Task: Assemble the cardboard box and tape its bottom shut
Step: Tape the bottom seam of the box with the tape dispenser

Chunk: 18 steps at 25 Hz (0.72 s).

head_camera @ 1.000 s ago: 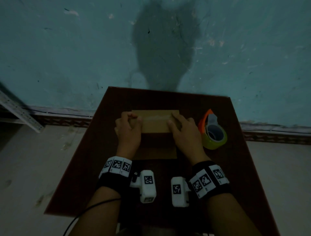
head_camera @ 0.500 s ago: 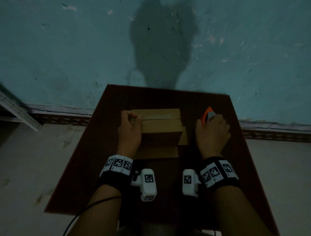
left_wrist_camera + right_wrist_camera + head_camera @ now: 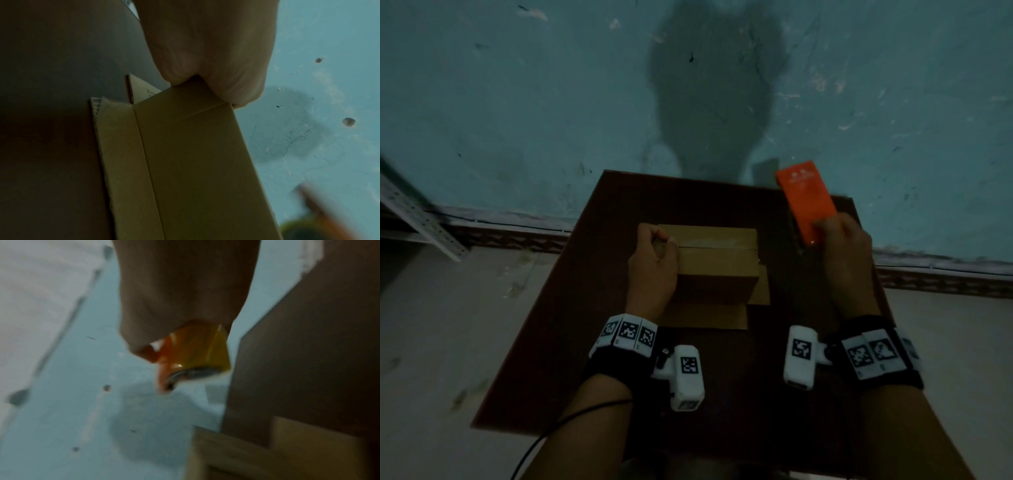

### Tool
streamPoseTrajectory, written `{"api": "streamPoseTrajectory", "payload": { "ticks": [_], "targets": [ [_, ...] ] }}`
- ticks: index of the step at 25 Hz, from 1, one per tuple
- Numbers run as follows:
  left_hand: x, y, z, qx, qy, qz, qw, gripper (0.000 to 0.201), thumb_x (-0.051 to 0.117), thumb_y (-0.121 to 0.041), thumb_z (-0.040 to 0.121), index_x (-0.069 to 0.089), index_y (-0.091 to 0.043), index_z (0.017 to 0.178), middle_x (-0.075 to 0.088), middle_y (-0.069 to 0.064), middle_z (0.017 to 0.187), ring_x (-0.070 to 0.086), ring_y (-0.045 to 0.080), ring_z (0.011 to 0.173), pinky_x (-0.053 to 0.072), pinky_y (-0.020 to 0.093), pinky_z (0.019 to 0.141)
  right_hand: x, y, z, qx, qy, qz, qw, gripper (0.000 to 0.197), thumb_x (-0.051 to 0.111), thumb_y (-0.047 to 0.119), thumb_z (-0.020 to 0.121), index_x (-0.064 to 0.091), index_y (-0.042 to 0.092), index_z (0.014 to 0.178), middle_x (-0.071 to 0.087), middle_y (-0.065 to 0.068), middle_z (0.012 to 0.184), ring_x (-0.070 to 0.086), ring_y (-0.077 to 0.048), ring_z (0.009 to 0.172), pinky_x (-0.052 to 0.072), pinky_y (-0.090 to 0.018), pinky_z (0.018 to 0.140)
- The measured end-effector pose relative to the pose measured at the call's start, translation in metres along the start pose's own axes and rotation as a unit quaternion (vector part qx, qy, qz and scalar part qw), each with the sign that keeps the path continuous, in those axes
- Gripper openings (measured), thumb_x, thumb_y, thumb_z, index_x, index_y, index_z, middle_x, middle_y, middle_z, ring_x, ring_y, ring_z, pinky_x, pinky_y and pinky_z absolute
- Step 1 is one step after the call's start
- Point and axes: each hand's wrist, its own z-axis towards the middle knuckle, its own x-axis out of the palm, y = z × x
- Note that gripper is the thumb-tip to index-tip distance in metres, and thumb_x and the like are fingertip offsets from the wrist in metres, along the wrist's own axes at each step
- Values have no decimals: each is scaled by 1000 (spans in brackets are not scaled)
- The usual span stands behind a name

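A brown cardboard box point(image 3: 717, 267) stands on the dark red table point(image 3: 571, 308), its folded flaps meeting in a seam on top. My left hand point(image 3: 654, 263) grips the box's left end, fingers curled over the seam; the left wrist view shows the palm against the box point(image 3: 185, 154). My right hand point(image 3: 842, 246) holds an orange tape dispenser point(image 3: 806, 202) lifted above the table's right side, to the right of the box. In the right wrist view the yellowish tape roll point(image 3: 197, 350) sticks out below the curled fingers.
Loose flaps point(image 3: 760, 287) lie flat at the box's right and near sides. A teal wall point(image 3: 517, 102) rises just behind the table. A metal shelf rail point(image 3: 417, 219) stands at the far left. Pale floor lies on both sides.
My right hand left the box, reached right to the tape dispenser, took hold of it and has now lifted it off the table. The left hand has stayed on the box.
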Motion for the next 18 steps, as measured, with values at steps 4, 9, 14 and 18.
{"api": "streamPoseTrajectory", "payload": {
  "ticks": [4,9,14,18],
  "targets": [
    [0,1,0,6,40,-2,999,11,56,-32,109,51,-24,114,58,-4,109,60,6,91,44,24,61,8,27,-9,38,147,178,972,17,67,28,84,82,22,79,76,2,75,67,-19,70,53,-35,64],
    [-3,2,2,19,86,-15,996,8,59,-31,108,56,-24,111,64,0,113,66,13,98,48,20,63,17,27,-18,-21,249,123,960,26,80,35,84,66,13,82,68,5,63,62,-6,52,50,-18,49],
    [-9,-9,8,93,22,15,995,20,55,-35,108,72,-26,114,58,-2,141,51,12,130,43,28,98,16,30,-18,-48,274,84,957,20,76,34,94,74,14,91,74,3,80,71,-11,71,55,-24,65],
    [-21,-35,8,-2,90,-115,989,52,37,-55,111,77,-22,116,76,8,116,73,17,105,57,25,82,20,33,-18,-36,281,85,955,17,70,30,98,76,15,95,78,1,84,74,-15,73,56,-31,66]
  ]
}}
